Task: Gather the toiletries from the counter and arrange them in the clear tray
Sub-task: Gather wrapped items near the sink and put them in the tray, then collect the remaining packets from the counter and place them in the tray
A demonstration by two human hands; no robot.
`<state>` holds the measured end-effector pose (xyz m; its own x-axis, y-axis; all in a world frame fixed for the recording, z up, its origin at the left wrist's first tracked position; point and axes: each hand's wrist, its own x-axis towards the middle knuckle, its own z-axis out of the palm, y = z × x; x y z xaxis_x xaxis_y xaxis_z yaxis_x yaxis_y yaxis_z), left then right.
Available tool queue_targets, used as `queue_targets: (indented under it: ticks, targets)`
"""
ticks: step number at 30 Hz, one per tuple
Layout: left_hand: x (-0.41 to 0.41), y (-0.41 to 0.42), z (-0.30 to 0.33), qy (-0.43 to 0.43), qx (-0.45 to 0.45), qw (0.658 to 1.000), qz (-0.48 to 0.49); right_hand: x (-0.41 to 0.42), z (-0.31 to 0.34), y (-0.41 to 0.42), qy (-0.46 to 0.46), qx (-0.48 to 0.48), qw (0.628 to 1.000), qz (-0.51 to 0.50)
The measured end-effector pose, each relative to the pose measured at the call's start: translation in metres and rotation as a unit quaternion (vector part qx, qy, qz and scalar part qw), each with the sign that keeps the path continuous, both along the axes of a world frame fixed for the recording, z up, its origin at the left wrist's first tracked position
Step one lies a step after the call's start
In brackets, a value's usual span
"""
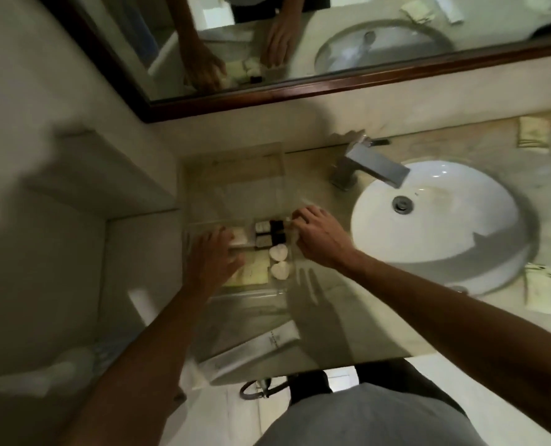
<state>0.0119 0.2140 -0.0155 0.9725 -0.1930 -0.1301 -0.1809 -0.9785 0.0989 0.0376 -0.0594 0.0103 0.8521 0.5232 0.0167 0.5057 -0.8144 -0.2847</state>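
The clear tray point(280, 292) sits on the marble counter left of the sink. Inside it lie two small bottles with black caps point(269, 234), two pale heart-shaped soaps point(279, 261), a yellowish packet point(255, 272) and a white packet point(238, 238). My left hand point(211, 260) rests over the tray's left side, fingers spread on the packets. At the tray's right rim my right hand point(317, 238) has its fingers curled, apparently pinching the clear wall; the blur hides the exact grip.
A long white packet point(251, 347) lies on the counter near its front edge. The white sink point(435, 220) and a square metal faucet point(369, 167) stand to the right. More pale packets point(533, 135) point(543, 289) lie beyond the sink. A framed mirror point(300, 90) runs behind.
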Motion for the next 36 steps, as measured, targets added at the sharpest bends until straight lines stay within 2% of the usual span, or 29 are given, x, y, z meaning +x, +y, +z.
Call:
queue_targets:
  ticks: [3,5,13,17,19,24,33,35,36]
  targets:
    - [-0.002,-0.03,0.004,-0.12,-0.058,0.99,-0.047,-0.009,0.006,-0.033,0.008,0.015,0.999,-0.043]
    - [0.002,-0.077,0.012,-0.142,-0.079,0.983,-0.089,-0.017,0.008,-0.066,0.001,0.022,0.997,-0.069]
    - [0.011,-0.328,0.027,-0.062,-0.168,0.958,-0.226,-0.053,0.008,-0.251,-0.021,-0.022,0.984,-0.174]
    - [-0.003,-0.44,0.023,-0.036,-0.174,0.937,-0.302,-0.076,0.005,-0.346,-0.012,-0.028,0.974,-0.226]
    - [-0.012,-0.49,0.017,-0.006,-0.165,0.922,-0.349,-0.088,-0.002,-0.392,0.001,-0.022,0.965,-0.261]
    - [-0.026,-0.577,-0.005,0.061,-0.078,0.876,-0.471,-0.12,-0.021,-0.474,0.028,-0.032,0.946,-0.322]
    - [-0.025,-0.636,-0.026,0.102,0.087,0.783,-0.607,-0.147,-0.042,-0.534,0.082,-0.037,0.918,-0.385]
    - [-0.018,-0.643,-0.021,0.092,0.083,0.791,-0.599,-0.144,-0.043,-0.539,0.081,-0.024,0.915,-0.395]
    - [-0.014,-0.644,-0.019,0.092,0.052,0.81,-0.577,-0.142,-0.044,-0.541,0.079,-0.019,0.913,-0.4]
